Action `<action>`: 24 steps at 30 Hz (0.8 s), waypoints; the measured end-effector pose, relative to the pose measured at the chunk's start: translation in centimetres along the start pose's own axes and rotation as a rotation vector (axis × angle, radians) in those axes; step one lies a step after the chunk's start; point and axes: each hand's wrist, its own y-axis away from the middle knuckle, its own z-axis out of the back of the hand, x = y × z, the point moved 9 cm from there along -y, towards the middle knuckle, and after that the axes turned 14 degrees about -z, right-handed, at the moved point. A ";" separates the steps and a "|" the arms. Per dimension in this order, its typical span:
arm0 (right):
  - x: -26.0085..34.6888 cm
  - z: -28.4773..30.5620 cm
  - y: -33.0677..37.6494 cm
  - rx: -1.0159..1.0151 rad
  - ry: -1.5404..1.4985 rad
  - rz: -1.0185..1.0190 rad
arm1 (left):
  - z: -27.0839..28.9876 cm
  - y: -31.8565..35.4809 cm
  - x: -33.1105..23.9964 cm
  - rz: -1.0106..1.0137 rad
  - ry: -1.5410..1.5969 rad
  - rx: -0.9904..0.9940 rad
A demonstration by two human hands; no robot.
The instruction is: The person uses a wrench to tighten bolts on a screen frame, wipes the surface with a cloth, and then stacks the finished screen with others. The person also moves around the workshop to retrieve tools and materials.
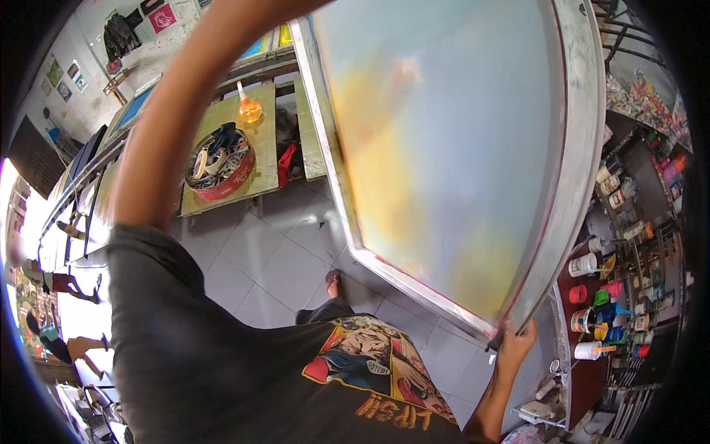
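Note:
A large screen printing frame (351,222) is held up in front of me, tilted. Its mesh (451,148) is pale blue-grey with yellowish stains, and its white rim carries reddish smears. My right hand (515,346) is closed on the frame's lower right corner. My left arm reaches up along the left side, and its hand lies past the upper edge of the picture, so its grip is hidden.
A greenish board table (255,185) at left holds a red round tin (229,181) full of tools and tape, and an orange-liquid bottle (250,111). Paint tubs (584,264) crowd a shelf at right. People (81,344) are at far left; grey tiles (277,274) cover the floor.

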 end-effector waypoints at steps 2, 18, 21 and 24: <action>1.3 -3.1 -2.4 0.095 -0.191 -0.052 | 1.7 11.3 -0.7 0.347 -0.115 0.183; 1.0 -36.7 -24.1 0.604 0.022 -0.306 | -1.0 52.2 -18.9 1.937 0.287 0.325; 0.0 -40.7 -27.3 0.570 0.095 -0.283 | -3.5 55.4 -18.0 1.930 0.227 0.412; 0.7 -43.6 -30.4 0.507 0.173 -0.184 | -6.3 58.0 -17.3 1.994 0.239 0.417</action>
